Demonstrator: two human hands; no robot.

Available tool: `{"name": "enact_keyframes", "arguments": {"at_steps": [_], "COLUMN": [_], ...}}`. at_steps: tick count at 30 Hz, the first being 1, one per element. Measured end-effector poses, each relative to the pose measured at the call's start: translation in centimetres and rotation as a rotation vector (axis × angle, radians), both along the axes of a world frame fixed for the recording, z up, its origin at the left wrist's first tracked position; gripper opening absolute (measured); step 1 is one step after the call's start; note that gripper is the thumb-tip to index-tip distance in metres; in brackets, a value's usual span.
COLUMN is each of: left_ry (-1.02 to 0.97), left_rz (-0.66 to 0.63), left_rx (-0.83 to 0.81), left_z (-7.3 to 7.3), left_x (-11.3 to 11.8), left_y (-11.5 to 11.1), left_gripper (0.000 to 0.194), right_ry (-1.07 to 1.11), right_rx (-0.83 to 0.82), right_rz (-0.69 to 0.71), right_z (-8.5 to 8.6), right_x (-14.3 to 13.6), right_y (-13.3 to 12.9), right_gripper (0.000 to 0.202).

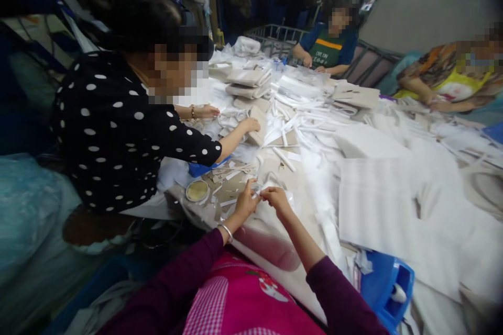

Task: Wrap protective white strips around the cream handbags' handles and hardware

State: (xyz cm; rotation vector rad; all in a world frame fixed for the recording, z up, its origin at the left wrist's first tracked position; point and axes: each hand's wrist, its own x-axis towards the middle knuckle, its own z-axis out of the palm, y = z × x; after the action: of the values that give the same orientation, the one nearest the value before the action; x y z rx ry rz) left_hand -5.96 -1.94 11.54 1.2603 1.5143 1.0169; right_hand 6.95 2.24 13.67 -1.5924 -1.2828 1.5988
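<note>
Near the front edge of a crowded table, my left hand [247, 203] and my right hand [275, 199] meet with fingertips almost touching. Both hands have their fingers pinched together around something small that I cannot make out. Clear plastic [269, 214] lies just below and around them. A white bangle [225, 232] circles my left wrist. To the left of my hands are a round tin with yellowish contents [197, 191] and beige strips [236, 169] on a beige piece.
A person in a polka-dot top [106, 131] reaches over the table from the left. Two more people work at the far side. Folded beige pieces [249, 77], white foam sheets [377, 204] and a blue tape dispenser [387, 285] lie about.
</note>
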Motion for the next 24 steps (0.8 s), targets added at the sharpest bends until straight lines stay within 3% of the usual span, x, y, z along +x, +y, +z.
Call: {"name": "enact_keyframes", "arguments": {"at_steps": [3, 11, 15, 18, 24], "left_ry": [0.096, 0.186, 0.149, 0.124, 0.071], "left_rz": [0.003, -0.006, -0.012, -0.019, 0.0], "left_rx": [0.038, 0.067, 0.002, -0.03, -0.039], "left_z": [0.4, 0.1, -0.1, -0.2, -0.4], "left_x": [0.0, -0.2, -0.2, 0.0, 0.0], "left_y": [0.0, 0.3, 0.4, 0.4, 0.3], "left_gripper": [0.051, 0.009, 0.008, 0.008, 0.012], "right_ry": [-0.079, -0.224, -0.238, -0.257, -0.276], "right_rx": [-0.009, -0.06, -0.114, -0.141, -0.088], "right_rz": [0.034, 0.091, 0.1, 0.046, -0.045], "right_z": [-0.8, -1.6, -1.8, -2.2, -3.2], "right_x": [-0.1, 0.2, 1.0, 1.4, 0.4], "right_y": [0.8, 1.4, 1.1, 0.9, 0.4], "right_gripper": [0.011, 0.01, 0.007, 0.018, 0.026]}}
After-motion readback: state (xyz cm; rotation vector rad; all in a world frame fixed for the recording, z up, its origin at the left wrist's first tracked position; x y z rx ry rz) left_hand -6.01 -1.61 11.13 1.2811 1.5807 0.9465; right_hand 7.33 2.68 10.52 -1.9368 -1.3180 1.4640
